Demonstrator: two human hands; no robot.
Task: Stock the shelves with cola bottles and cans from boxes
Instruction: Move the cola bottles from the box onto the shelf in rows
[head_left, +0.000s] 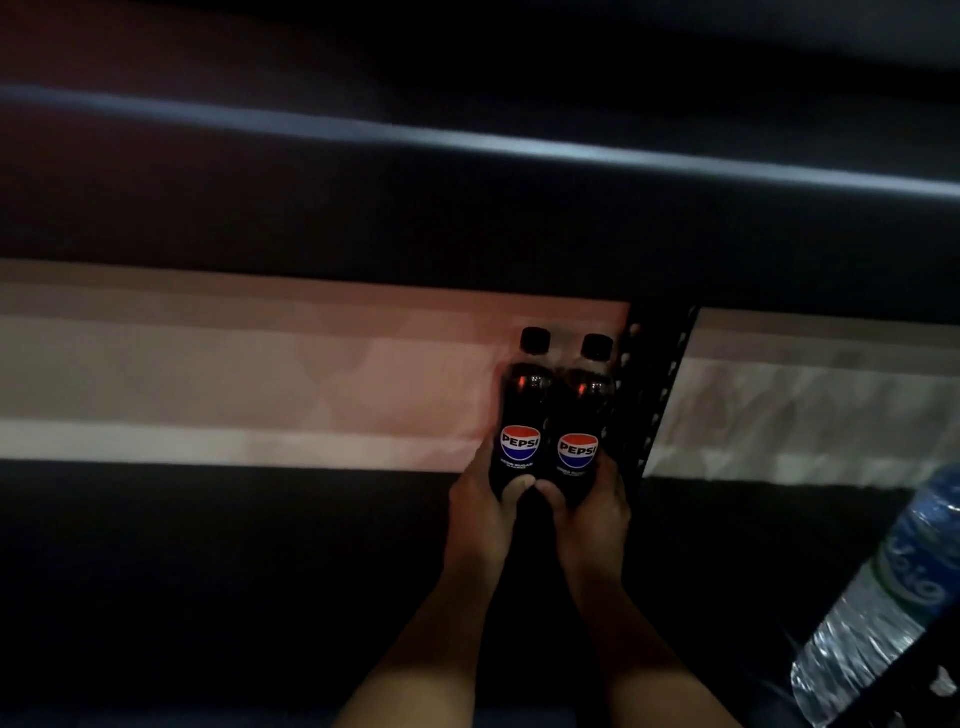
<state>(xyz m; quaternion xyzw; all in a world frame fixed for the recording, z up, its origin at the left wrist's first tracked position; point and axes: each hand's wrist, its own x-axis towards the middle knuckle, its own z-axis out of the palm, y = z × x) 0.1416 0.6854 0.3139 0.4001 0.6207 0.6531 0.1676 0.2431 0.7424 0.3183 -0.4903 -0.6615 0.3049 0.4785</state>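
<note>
head view, left to right: a long pale, pinkish back panel (234, 374) runs behind a dark shelf deck (208, 519) that is hard to read in the low light. the left hand (483, 506) wraps the base of a dark plastic pepsi cola bottle with a black cap (522, 410), thumb curled across its front below the label. touching it on the right stands a second black-capped dark pepsi cola bottle (582, 415), held the same way by the right hand (589, 512). just beside that is a black perforated shelf upright (654, 395), then a clear water bottle with a blue label (883, 597), tilted at the far right. judgement: set both bottles down upright, labels facing out, tight against the upright; keep the grips low and let go only once the bases sit flat, since whether they rest on the shelf cannot be told.
</note>
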